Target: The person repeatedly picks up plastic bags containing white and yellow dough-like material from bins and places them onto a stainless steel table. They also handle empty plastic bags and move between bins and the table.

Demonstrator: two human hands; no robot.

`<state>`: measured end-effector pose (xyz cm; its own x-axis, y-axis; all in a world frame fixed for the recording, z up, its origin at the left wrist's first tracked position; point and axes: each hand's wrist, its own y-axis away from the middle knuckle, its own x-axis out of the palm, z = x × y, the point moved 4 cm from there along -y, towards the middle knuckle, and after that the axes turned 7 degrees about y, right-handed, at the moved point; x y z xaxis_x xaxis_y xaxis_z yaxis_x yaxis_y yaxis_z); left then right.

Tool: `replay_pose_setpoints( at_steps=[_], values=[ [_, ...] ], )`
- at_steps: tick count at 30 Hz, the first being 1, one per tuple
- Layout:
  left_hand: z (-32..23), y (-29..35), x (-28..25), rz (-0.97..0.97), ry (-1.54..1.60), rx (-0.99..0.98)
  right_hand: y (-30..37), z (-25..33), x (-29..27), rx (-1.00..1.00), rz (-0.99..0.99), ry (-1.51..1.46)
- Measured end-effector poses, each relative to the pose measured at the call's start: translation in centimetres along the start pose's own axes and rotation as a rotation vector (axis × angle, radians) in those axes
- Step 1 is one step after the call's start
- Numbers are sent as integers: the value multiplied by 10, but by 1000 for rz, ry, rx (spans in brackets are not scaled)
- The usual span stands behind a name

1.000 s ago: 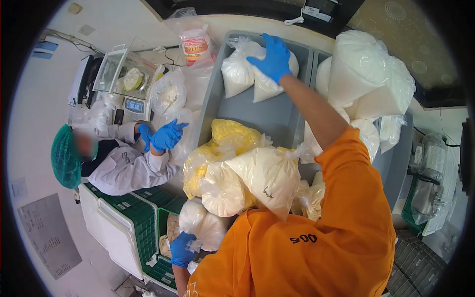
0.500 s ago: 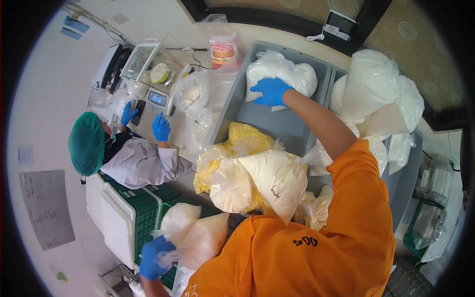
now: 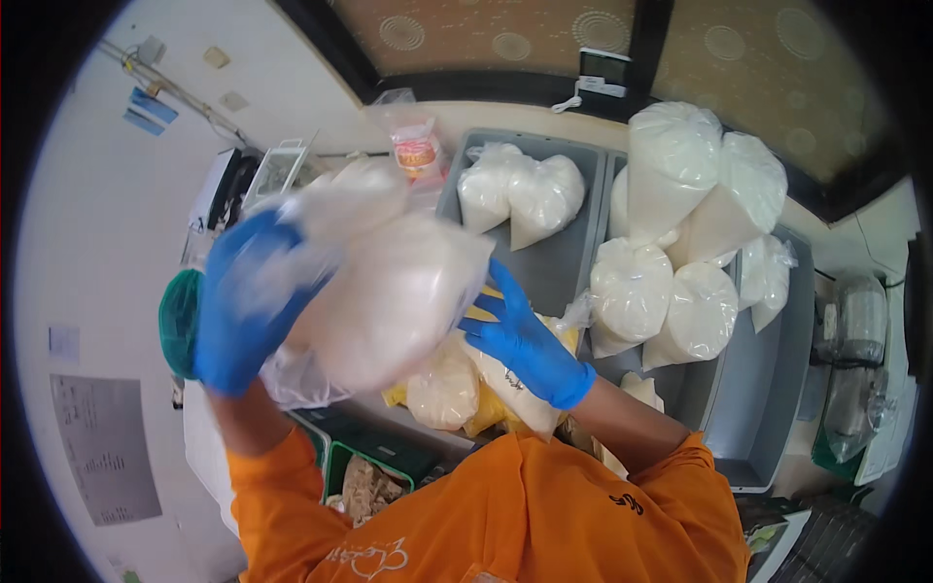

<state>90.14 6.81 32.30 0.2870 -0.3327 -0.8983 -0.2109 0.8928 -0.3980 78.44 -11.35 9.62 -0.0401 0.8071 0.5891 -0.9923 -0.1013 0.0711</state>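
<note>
My blue-gloved left hand (image 3: 248,301) is raised at the left, closed round the gathered plastic necks of clear bags of white powder (image 3: 394,291). The bags hang in the air and are blurred by motion. My gloved right hand (image 3: 520,340) has its fingers spread beside the bags' right side; I cannot tell if the fingertips touch them. Below that hand lies a bag of cream powder (image 3: 515,389) with handwriting on it, on top of yellow plastic (image 3: 398,394). A pair of white powder bags (image 3: 525,189) rests in the far end of the grey tray (image 3: 544,267).
Several white powder bags (image 3: 671,175) are heaped in and over the second grey tray (image 3: 753,398) at the right. A co-worker's green hair cover (image 3: 178,325) shows behind my left arm. Low at the left stands a green crate (image 3: 335,471). A red-printed pack (image 3: 418,151) leans by the wall.
My left hand has lifted the bags from low at the left up over the table. My right hand has left the bags in the tray and come back toward me.
</note>
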Motion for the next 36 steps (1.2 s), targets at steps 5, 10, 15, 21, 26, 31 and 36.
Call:
replay_pose_setpoints(
  at_steps=[5, 10, 15, 21, 26, 31, 36],
  values=[
    [59, -98, 135, 14, 638, -519, -54, 26, -42, -198, -386, -120],
    [89, -141, 279, 10, 723, -430, -112, 20, -109, -527, -695, 543],
    [104, -130, 378, 114, 783, -677, -158, -23, -136, -203, -928, 1175],
    [100, -95, 392, -431, 687, -608, -173, -35, -154, -302, -1093, 1058],
    [97, -98, 401, -315, 690, -710, -170, -44, -158, -507, -1087, 1160],
    [97, -82, 393, -115, 836, -626, -156, -50, -152, -450, -947, 657],
    [72, -59, 394, -317, 787, -597, -139, -61, -166, -433, -1009, 573]
  ],
)
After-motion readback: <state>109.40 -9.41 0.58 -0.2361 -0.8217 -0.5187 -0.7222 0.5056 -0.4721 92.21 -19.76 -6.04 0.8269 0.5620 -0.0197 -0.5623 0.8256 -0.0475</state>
